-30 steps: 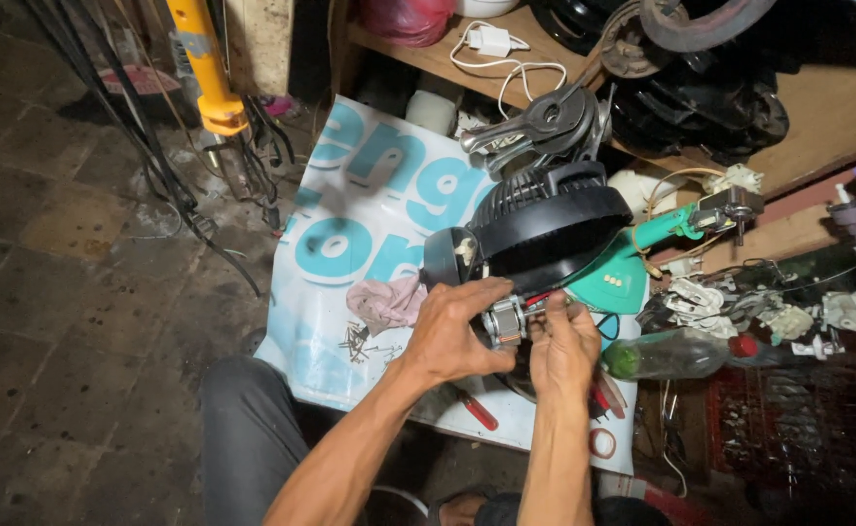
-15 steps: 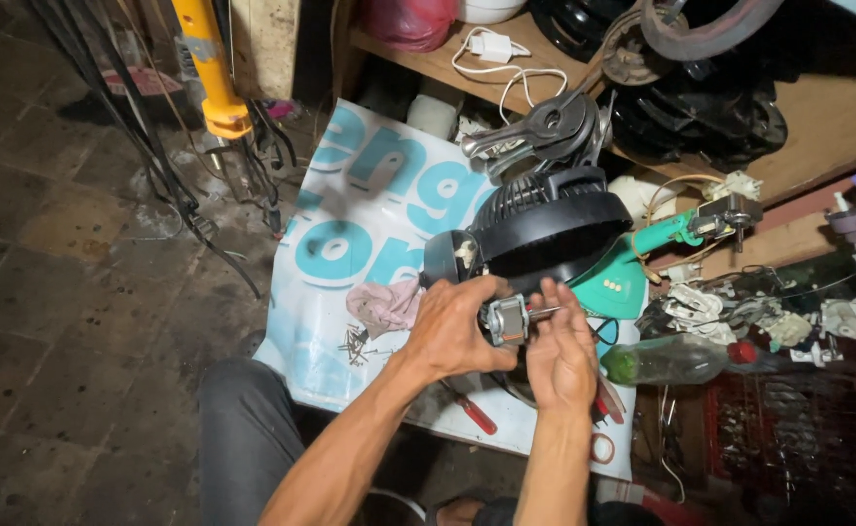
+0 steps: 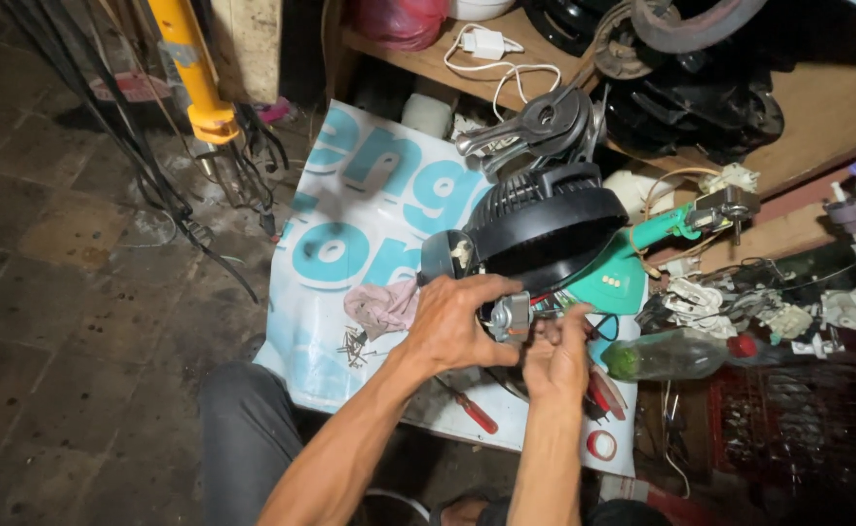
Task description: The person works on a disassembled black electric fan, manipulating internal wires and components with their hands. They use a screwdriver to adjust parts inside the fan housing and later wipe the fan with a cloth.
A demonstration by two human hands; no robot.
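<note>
Head view: the left hand (image 3: 452,326) curls around a small grey metal motor part (image 3: 512,317), and the right hand (image 3: 557,356) pinches it from four o'clock. The part sits mid-frame, at six o'clock of the black ribbed fan housing (image 3: 545,222), over the white-and-teal printed sheet (image 3: 350,214).

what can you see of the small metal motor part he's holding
The small metal motor part is a silvery-grey blocky piece, apparently bare metal, held in front of the black fan housing above the printed sheet. The left hand grips it from the left, fingers curled over its top; the right hand pinches at its right side. Thin wires seem to run from it; finer detail is blurred.
</note>
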